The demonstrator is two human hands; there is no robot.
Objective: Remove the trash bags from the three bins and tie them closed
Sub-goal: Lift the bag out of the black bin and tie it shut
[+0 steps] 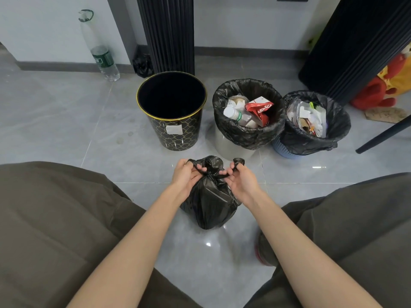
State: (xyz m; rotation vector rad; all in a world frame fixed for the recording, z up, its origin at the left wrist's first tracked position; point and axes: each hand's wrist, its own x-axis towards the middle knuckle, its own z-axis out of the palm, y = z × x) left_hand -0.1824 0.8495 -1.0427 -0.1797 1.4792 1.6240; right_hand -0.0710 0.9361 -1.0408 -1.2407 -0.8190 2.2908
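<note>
**Position.** We find one black bag [210,203] standing on the tiled floor [66,112] between the person's knees, in front of the three bins.

**Hands.** The left hand [185,175] has its fingers curled round one twisted tail of the bag's mouth. The right hand [241,182] pinches the other tail. The tails cross at a knot [210,172] between the hands, which we judge formed but not yet drawn tight.

**Bins.** The black and gold bin [189,134] on the left has no liner. The white bin [231,150] in the middle and the blue basket [281,151] on the right each carry a black liner folded over the rim, and both hold rubbish.

**Handling.** The film is thin, soft and glossy. We expect it to slip under a loose pinch and to stretch or tear if jerked. The black bag looks light for its bulk and takes its shape only from its contents. The sound place to hold it is on the twisted tails, close to the knot. For the two liners we advise taking the folded cuff at opposite sides of the rim. The red carton [259,110] in the white bin has corners that could puncture the film.

**Not established.**
- Plastic wraps part of the fingers, so we cannot tell how many turns the knot has.
- The contents of the black bag are unseen.
- The white bin's lower wall is hard to make out against the pale floor.
- The blue basket is mostly covered by its liner.
- We cannot judge how deep the rubbish lies in either.
</note>
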